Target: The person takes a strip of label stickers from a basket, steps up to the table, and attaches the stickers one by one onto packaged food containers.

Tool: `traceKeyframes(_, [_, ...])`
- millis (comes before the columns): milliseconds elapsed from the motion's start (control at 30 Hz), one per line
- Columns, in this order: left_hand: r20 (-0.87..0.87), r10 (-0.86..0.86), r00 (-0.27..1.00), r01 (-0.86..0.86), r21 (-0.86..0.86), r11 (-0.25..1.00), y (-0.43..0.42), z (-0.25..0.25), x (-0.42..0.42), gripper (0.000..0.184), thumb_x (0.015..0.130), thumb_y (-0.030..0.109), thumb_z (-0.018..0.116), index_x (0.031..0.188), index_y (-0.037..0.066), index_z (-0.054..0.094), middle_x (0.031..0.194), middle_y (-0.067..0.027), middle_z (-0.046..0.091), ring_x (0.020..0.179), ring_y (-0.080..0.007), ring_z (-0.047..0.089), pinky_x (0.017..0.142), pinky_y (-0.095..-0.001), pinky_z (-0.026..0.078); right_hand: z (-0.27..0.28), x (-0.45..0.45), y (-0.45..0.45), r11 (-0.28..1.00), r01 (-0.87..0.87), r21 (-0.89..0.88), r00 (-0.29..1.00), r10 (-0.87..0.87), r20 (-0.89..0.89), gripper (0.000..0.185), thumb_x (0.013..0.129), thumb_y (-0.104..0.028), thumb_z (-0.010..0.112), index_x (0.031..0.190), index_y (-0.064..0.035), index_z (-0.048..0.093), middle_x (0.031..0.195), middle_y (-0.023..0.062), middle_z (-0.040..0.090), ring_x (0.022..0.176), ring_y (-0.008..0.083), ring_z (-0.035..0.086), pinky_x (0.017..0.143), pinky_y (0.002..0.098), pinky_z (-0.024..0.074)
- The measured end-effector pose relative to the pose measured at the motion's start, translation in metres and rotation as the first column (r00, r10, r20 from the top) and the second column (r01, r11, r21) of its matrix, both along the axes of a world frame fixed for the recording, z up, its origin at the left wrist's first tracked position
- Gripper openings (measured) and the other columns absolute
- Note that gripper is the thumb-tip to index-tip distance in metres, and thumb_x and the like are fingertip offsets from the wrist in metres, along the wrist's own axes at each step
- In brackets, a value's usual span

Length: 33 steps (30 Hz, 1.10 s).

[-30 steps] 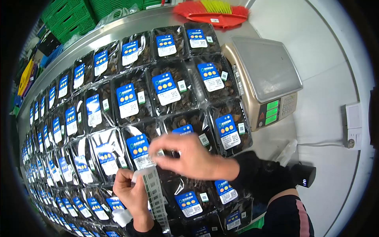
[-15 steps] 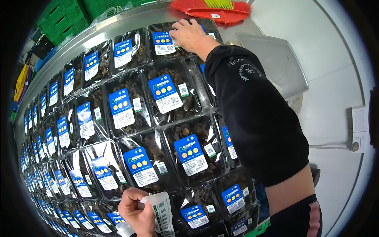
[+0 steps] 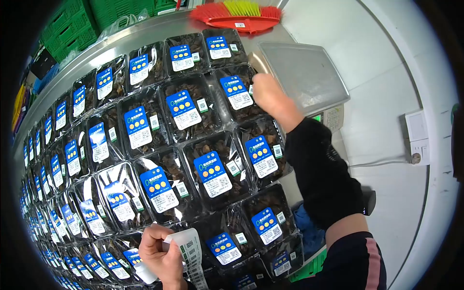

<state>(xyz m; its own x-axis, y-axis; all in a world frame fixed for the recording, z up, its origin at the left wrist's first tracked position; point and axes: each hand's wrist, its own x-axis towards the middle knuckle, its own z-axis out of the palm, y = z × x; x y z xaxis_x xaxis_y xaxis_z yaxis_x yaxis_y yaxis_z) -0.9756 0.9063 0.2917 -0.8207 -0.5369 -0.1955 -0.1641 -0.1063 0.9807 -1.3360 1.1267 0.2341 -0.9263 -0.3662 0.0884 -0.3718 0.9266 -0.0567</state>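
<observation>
My left hand point(image 3: 162, 256), at the bottom centre, pinches a strip of small green-and-white labels point(image 3: 192, 253) that hangs down beside it. My right hand point(image 3: 273, 96) is at the right edge of a wrapped black tray point(image 3: 236, 93) in the second row, next to the scale. Its fingers are bent together, and what they hold, if anything, is hidden. Rows of wrapped trays with blue-and-white labels cover the table. The tray in the back row point(image 3: 224, 48) carries a small square label beside its large one.
A metal-topped scale point(image 3: 307, 75) stands right of the trays. Behind them lies a red and yellow brush point(image 3: 237, 17). Green crates point(image 3: 65, 29) are stacked at the back left. A socket point(image 3: 418, 145) is on the white wall, and blue material point(image 3: 309, 229) lies below my right forearm.
My right hand has moved from the back-row trays down toward me, to the second-row tray by the scale. A small label now shows on the last back-row tray. My left hand still grips the strip.
</observation>
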Motion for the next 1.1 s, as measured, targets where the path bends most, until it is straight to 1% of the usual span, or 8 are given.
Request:
traceKeyframes(33, [-0.004, -0.007, 1.000, 0.007, -0.013, 1.000, 0.001, 0.000, 0.003, 0.028, 0.081, 0.010, 0.073, 0.075, 0.004, 0.047, 0.073, 0.0002, 0.052, 0.061, -0.0027, 0.044, 0.055, -0.0170, 0.035, 0.007, 0.009, -0.003, 0.995, 0.039, 0.087, 0.991, -0.051, 0.128, 0.020, 0.083, -0.002, 0.050, 0.095, 0.0041, 0.065, 0.085, 0.0253, 0.066, 0.086, 0.0416, 0.064, 0.075, 0.0479, 0.0513])
traceKeyframes(133, [-0.017, -0.009, 1.000, 0.008, -0.045, 0.999, -0.002, 0.006, 0.009, 0.028, 0.081, 0.013, 0.074, 0.075, 0.004, 0.048, 0.072, 0.0004, 0.052, 0.061, -0.0028, 0.044, 0.054, -0.0171, 0.034, -0.013, 0.013, -0.001, 0.998, 0.057, 0.010, 0.998, -0.057, -0.033, 0.020, 0.085, -0.002, 0.049, 0.097, 0.0020, 0.065, 0.094, 0.0247, 0.063, 0.091, 0.0412, 0.062, 0.079, 0.0464, 0.0503])
traceKeyframes(167, [-0.011, 0.001, 1.000, -0.002, -0.038, 0.999, -0.003, 0.007, 0.011, 0.028, 0.081, 0.014, 0.074, 0.075, 0.004, 0.048, 0.073, 0.0004, 0.052, 0.061, -0.0029, 0.044, 0.054, -0.0173, 0.034, -0.016, 0.012, 0.000, 0.995, 0.093, -0.035, 0.996, -0.093, 0.000, 0.020, 0.086, -0.003, 0.049, 0.097, 0.0011, 0.065, 0.101, 0.0246, 0.061, 0.096, 0.0420, 0.060, 0.083, 0.0463, 0.0487])
traceKeyframes(333, [-0.018, 0.009, 1.000, -0.010, -0.026, 1.000, -0.007, 0.006, 0.019, 0.028, 0.081, 0.015, 0.074, 0.076, 0.004, 0.049, 0.073, -0.0006, 0.053, 0.062, -0.0036, 0.046, 0.055, -0.0177, 0.036, -0.020, -0.005, 0.006, 0.993, 0.097, -0.071, 0.995, -0.096, 0.024, 0.018, 0.087, -0.004, 0.048, 0.093, 0.0008, 0.064, 0.101, 0.0247, 0.062, 0.095, 0.0409, 0.060, 0.085, 0.0463, 0.0474])
traceKeyframes(533, [-0.021, 0.026, 0.999, -0.025, 0.028, 0.999, -0.005, 0.002, 0.028, 0.025, 0.079, 0.012, 0.075, 0.078, 0.002, 0.052, 0.075, -0.0023, 0.054, 0.063, -0.0046, 0.045, 0.055, -0.0173, 0.034, -0.006, 0.004, 0.010, 0.996, 0.044, -0.074, 0.996, -0.038, 0.075, 0.018, 0.080, -0.007, 0.062, 0.096, 0.0014, 0.066, 0.098, 0.0237, 0.063, 0.096, 0.0390, 0.060, 0.086, 0.0447, 0.0472])
traceKeyframes(600, [-0.042, 0.044, 0.998, -0.044, 0.002, 0.999, -0.005, 0.001, 0.027, 0.025, 0.079, 0.011, 0.075, 0.077, 0.002, 0.052, 0.075, -0.0025, 0.055, 0.064, -0.0051, 0.046, 0.056, -0.0176, 0.034, 0.003, 0.012, 0.014, 0.993, -0.116, 0.011, 0.988, 0.114, 0.107, 0.017, 0.077, -0.006, 0.066, 0.092, 0.0009, 0.068, 0.092, 0.0229, 0.064, 0.092, 0.0391, 0.061, 0.084, 0.0451, 0.0480])
traceKeyframes(900, [-0.016, 0.022, 1.000, -0.022, -0.001, 1.000, -0.001, 0.009, 0.032, 0.026, 0.080, 0.011, 0.075, 0.077, 0.002, 0.050, 0.074, -0.0036, 0.055, 0.064, -0.0059, 0.046, 0.058, -0.0185, 0.036, 0.004, 0.007, 0.004, 0.944, -0.218, 0.250, 0.976, 0.204, 0.080, 0.010, 0.075, -0.002, 0.062, 0.080, 0.0013, 0.069, 0.087, 0.0225, 0.066, 0.085, 0.0379, 0.065, 0.074, 0.0445, 0.0525])
traceKeyframes(1100, [-0.032, 0.014, 0.999, -0.014, -0.029, 0.999, 0.003, 0.021, 0.041, 0.026, 0.079, 0.011, 0.075, 0.077, 0.002, 0.050, 0.074, -0.0026, 0.053, 0.064, -0.0056, 0.045, 0.057, -0.0187, 0.035, -0.007, 0.006, 0.012, 0.913, -0.296, 0.279, 0.952, 0.307, 0.006, 0.010, 0.076, -0.002, 0.060, 0.082, 0.0013, 0.068, 0.084, 0.0216, 0.065, 0.083, 0.0371, 0.065, 0.074, 0.0441, 0.0530])
